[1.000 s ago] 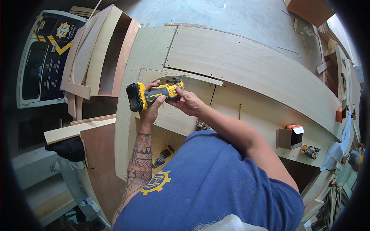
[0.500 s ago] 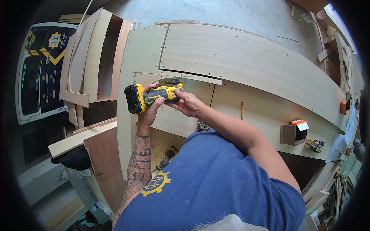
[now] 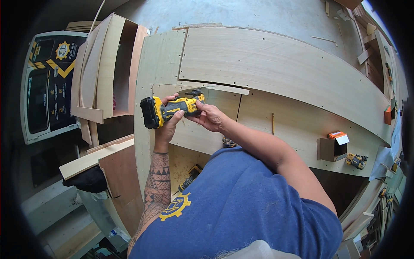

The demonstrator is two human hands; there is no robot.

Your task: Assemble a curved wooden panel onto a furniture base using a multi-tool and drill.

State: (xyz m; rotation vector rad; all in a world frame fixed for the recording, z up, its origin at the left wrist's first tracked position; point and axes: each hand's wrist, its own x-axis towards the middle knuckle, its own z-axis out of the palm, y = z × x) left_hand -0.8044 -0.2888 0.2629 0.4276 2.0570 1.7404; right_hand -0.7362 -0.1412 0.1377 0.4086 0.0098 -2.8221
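The cordless power tool (image 3: 184, 102) was yellow and black; its battery pack (image 3: 149, 113), black. The T-shirt (image 3: 250, 198) was blue, bearing a yellow gear emblem (image 3: 186, 201). Dark geometric tattooing (image 3: 157, 176), with rows of triangles, covered the left forearm (image 3: 158, 166). The far plywood panel (image 3: 267, 62) was pale tan, dark-dotted along its edges.

There are two hands (image 3: 170, 124) (image 3: 210, 117), one held tool (image 3: 174, 106), one pencil (image 3: 273, 124).

Soft, even light; dark, warped rim.
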